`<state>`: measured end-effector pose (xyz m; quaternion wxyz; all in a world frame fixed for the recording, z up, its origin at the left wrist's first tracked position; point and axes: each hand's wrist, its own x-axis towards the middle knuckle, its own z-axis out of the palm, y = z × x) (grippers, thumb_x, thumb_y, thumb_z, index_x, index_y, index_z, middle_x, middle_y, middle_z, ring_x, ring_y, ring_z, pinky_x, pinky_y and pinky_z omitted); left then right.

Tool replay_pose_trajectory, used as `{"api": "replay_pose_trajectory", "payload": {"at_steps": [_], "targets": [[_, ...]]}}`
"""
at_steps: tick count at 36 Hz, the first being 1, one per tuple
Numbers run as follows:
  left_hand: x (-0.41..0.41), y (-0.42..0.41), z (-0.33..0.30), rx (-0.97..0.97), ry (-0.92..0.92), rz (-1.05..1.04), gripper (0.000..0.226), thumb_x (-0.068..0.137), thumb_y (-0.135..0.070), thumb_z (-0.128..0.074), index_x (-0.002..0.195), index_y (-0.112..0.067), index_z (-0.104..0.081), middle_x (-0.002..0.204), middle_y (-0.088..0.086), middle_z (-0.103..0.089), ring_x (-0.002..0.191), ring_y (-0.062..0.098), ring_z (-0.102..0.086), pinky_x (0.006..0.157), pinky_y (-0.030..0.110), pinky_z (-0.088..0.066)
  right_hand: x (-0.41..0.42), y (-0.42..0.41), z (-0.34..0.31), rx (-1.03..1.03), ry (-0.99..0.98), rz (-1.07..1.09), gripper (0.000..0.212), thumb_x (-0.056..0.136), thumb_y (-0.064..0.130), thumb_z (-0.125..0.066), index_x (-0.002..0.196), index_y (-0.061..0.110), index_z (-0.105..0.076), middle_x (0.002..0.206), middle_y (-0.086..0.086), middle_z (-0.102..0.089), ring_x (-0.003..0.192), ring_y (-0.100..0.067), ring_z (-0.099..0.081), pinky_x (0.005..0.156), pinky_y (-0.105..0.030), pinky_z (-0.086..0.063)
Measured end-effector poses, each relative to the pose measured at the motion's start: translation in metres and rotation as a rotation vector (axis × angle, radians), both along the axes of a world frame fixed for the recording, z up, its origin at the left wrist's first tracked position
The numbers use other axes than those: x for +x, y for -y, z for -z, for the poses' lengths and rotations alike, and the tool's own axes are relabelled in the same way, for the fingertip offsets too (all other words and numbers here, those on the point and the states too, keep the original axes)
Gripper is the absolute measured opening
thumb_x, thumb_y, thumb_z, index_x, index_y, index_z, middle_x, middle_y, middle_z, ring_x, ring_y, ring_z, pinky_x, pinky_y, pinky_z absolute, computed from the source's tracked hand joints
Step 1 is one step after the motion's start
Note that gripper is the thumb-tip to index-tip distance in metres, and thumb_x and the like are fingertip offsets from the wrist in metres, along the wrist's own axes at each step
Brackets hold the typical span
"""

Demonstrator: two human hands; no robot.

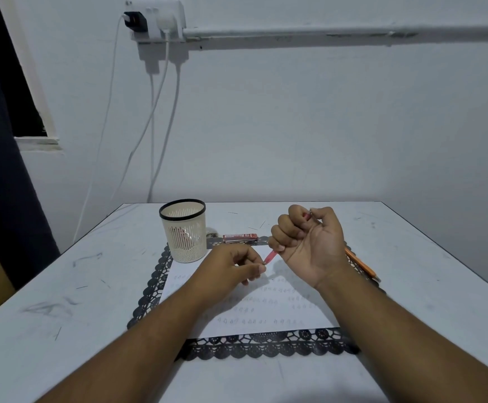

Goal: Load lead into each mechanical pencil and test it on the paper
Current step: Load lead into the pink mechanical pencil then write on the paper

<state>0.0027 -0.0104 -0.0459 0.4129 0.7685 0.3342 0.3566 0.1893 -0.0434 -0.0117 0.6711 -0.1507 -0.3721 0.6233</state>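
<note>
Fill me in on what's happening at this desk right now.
A person is working on a red mechanical pencil. The right hand grips its barrel in a fist above the paper, while the left hand pinches at its lower tip. The paper already carries rows of small marks. An orange pencil, a red lead case and a mesh cup sit nearby.

a pale, scuffed tabletop point(91, 274) stands against a wall. a black lace mat point(266, 349) lies in its middle. beyond the mat's far edge lies a red lead case point(240, 236), with a few loose leads point(254, 228) scattered behind it. an orange pencil point(363, 264) lies at the mat's right edge. more thin dark leads point(58, 333) lie on the tabletop's left side
</note>
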Motion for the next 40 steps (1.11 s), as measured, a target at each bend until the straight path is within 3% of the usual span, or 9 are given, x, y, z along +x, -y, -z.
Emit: {"api": "replay_pose_trajectory", "payload": {"at_steps": [26, 29, 32, 36, 38, 40], "targets": [[-0.001, 0.002, -0.003, 0.016, -0.022, 0.007, 0.013, 0.091, -0.014, -0.077, 0.081, -0.022, -0.075, 0.076, 0.000, -0.073, 0.071, 0.011, -0.066, 0.075, 0.036, -0.055, 0.000, 0.002, -0.002, -0.008, 0.010, -0.002, 0.031, 0.088, 0.033, -0.037, 0.061, 0.017, -0.034, 0.060, 0.000, -0.021, 0.056, -0.016, -0.017, 0.059, -0.036, -0.015], [-0.001, 0.002, -0.002, 0.016, -0.031, -0.001, 0.014, 0.091, -0.016, -0.076, 0.080, -0.024, -0.074, 0.076, 0.000, -0.073, 0.072, 0.013, -0.066, 0.077, 0.043, -0.056, -0.004, 0.004, -0.005, -0.029, -0.002, 0.028, 0.029, 0.088, 0.035, -0.041, 0.066, 0.015, -0.040, 0.062, 0.000, -0.021, 0.056, -0.016, -0.017, 0.057, -0.034, -0.020], [-0.002, 0.003, -0.001, 0.003, -0.030, -0.013, 0.016, 0.092, -0.016, -0.075, 0.079, -0.026, -0.074, 0.076, -0.001, -0.072, 0.072, 0.014, -0.065, 0.079, 0.046, -0.055, -0.008, 0.006, -0.008, -0.073, 0.015, 0.082, 0.027, 0.089, 0.036, -0.046, 0.074, 0.014, -0.048, 0.063, -0.003, -0.034, 0.055, -0.018, -0.032, 0.057, -0.033, -0.032], [-0.003, 0.001, -0.001, -0.002, -0.034, -0.064, 0.015, 0.092, -0.015, -0.074, 0.080, -0.024, -0.074, 0.077, -0.002, -0.073, 0.074, 0.012, -0.066, 0.081, 0.045, -0.056, -0.009, 0.004, -0.006, -0.143, 0.020, 0.116, 0.038, 0.105, 0.037, -0.041, 0.078, 0.013, -0.056, 0.075, -0.007, -0.056, 0.067, -0.023, -0.056, 0.074, -0.041, -0.050], [-0.003, 0.000, -0.002, 0.006, -0.039, -0.084, 0.013, 0.091, -0.016, -0.075, 0.081, -0.022, -0.074, 0.078, -0.001, -0.073, 0.073, 0.011, -0.066, 0.079, 0.041, -0.055, -0.009, 0.003, -0.006, -0.166, -0.008, 0.106, 0.040, 0.107, 0.037, -0.038, 0.082, 0.012, -0.057, 0.074, -0.007, -0.055, 0.065, -0.022, -0.054, 0.075, -0.042, -0.050], [-0.003, 0.000, -0.002, 0.009, -0.038, -0.087, 0.012, 0.090, -0.016, -0.077, 0.080, -0.021, -0.074, 0.076, -0.002, -0.072, 0.072, 0.009, -0.065, 0.075, 0.032, -0.052, -0.009, 0.003, -0.007, -0.168, -0.031, 0.103, 0.037, 0.103, 0.035, -0.039, 0.078, 0.013, -0.055, 0.071, -0.005, -0.044, 0.060, -0.019, -0.042, 0.067, -0.038, -0.043]]}}
